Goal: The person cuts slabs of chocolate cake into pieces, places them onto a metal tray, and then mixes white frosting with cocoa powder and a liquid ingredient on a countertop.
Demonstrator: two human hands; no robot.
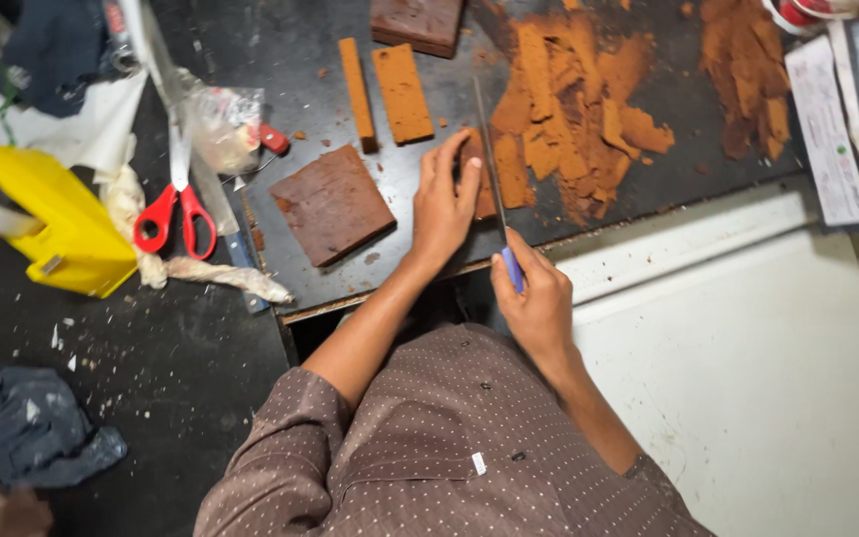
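Observation:
My left hand (pixel 444 202) lies flat on an orange-brown slab (pixel 509 171) on the dark board (pixel 290 60), fingers spread and pointing away from me. My right hand (pixel 537 295) grips the blue handle of a long thin knife (pixel 490 149). Its blade runs up across the slab just right of my left fingers. A dark brown square block (pixel 332 205) sits left of my left hand. Two cut orange strips, a narrow one (pixel 357 93) and a wider one (pixel 403 92), lie beyond it.
A heap of orange scraps and crumbs (pixel 589 109) lies to the right, and another pile (pixel 748 70) farther right. Red-handled scissors (pixel 177 204), a yellow tape dispenser (pixel 52 219), a plastic bag (pixel 223 124) and a white surface (pixel 748 368) surround the board.

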